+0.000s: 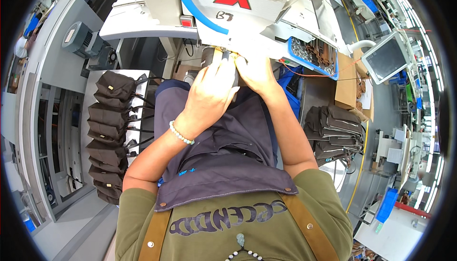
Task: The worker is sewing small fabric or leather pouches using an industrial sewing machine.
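Both hands meet at the working end of a large white machine (257,4), in front of my lap. My left hand (209,92), with a bead bracelet at the wrist, has its fingers pressed together over a small dark piece (225,55). From the right, my right hand (255,73) closes in beside it, its fingers bent at the same spot. Bits of yellow show at the fingertips. Dark brown material (207,57) lies just beyond the left fingers. The fingers and the machine hide most of what is held.
At left, a row of dark brown bags (112,130) with black straps lies on a pale surface. To the right are a blue tray (312,61) of metal fittings and brown strips, a cardboard box (347,80), a screen (386,60) and stacked dark bags (333,130). A blue hose (193,8) curves down the machine.
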The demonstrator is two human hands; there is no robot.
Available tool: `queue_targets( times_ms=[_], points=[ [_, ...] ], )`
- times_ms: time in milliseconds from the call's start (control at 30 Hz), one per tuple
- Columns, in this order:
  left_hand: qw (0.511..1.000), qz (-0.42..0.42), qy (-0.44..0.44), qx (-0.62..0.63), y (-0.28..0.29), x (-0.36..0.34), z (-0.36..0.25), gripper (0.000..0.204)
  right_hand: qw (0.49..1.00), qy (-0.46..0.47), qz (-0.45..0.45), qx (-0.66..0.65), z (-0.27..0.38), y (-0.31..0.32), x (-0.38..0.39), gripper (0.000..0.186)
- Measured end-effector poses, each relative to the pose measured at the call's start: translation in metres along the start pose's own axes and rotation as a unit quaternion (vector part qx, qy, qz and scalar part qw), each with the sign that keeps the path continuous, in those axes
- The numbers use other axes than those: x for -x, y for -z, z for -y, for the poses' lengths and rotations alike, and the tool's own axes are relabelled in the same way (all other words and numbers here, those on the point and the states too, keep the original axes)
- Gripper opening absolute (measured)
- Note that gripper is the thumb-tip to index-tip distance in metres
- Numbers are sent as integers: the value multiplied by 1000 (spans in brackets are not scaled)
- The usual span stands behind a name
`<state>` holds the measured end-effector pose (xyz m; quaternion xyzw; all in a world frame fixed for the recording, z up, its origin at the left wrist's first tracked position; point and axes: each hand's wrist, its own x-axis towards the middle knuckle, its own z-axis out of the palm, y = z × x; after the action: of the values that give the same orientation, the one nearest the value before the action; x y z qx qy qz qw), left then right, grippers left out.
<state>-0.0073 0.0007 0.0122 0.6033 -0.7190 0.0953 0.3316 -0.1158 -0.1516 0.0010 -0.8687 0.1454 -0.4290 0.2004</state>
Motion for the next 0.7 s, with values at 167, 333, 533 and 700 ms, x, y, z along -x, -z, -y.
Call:
queue_targets(
  times_ms=[167,333,533,700],
  points=[
    [1000,12,19,19,12,1,3,49,999,-23,2,22,-4,-4,-3,26],
    [998,13,25,47,25,5,12,45,998,-57,-10,34,-14,-6,-6,15],
    [995,-15,72,70,33,15,24,37,998,43,-31,40,-22,-6,-15,11],
    [990,-40,106,81,39,14,33,29,997,-3,-24,-76,-48,-18,-16,11]
  ],
)
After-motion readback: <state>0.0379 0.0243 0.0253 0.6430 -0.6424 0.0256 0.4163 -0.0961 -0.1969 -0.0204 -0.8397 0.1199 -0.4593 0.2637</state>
